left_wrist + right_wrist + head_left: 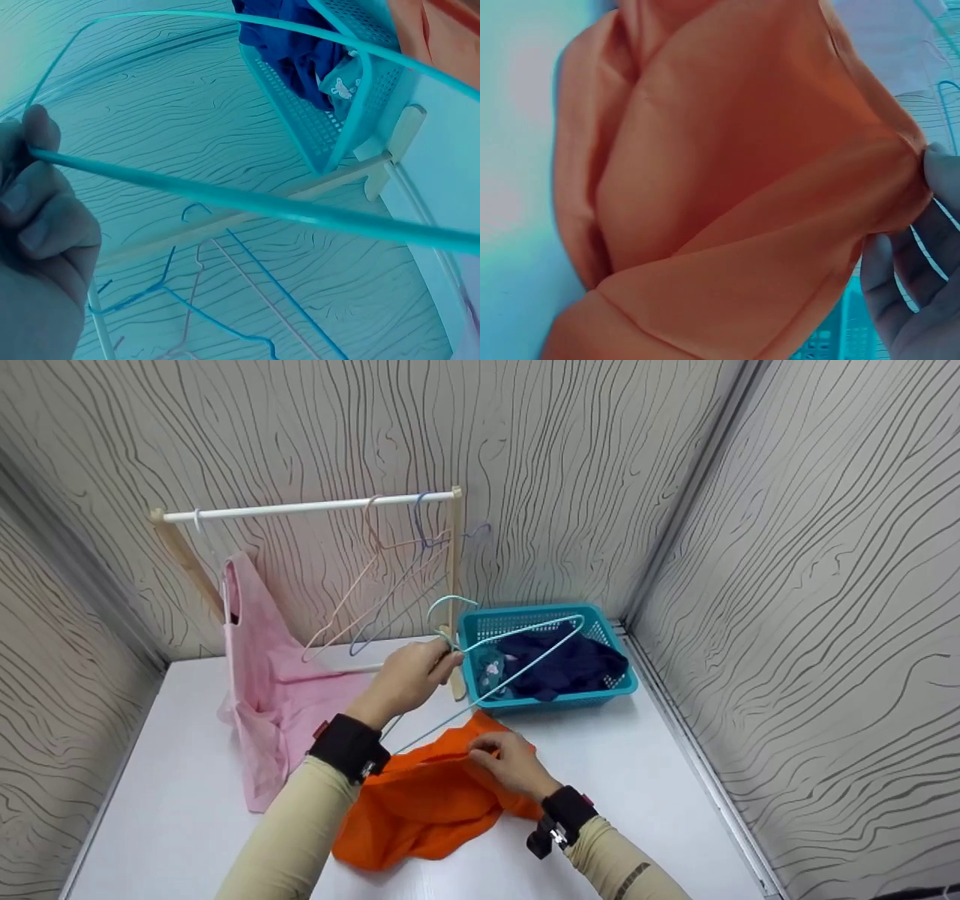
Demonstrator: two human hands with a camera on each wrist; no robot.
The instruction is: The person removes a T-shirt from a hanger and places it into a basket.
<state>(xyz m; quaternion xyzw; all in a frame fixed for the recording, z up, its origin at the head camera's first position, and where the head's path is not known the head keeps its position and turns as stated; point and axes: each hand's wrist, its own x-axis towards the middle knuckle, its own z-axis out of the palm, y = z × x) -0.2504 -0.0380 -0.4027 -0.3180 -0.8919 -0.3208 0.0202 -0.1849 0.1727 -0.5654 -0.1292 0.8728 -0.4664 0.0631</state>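
Observation:
My left hand (415,671) grips a light teal wire hanger (225,196) near the base of its hook, holding it raised with one arm stretching right in front of the basket. The hanger's lower left part passes behind my left forearm. An orange garment (427,810) lies bunched on the white table below the hanger. My right hand (514,761) pinches the garment's upper edge between thumb and fingers. In the right wrist view, the cloth (727,150) is lifted there and its opening gapes, the fingertips partly behind the fabric.
A rack with a white rail (300,508) stands at the back left. From it hang a pink garment (259,660) on a white hanger, a pink hanger (349,594) and blue-purple hangers. A teal basket (570,703) at the back right holds dark blue cloth (562,664). Patterned walls enclose the table.

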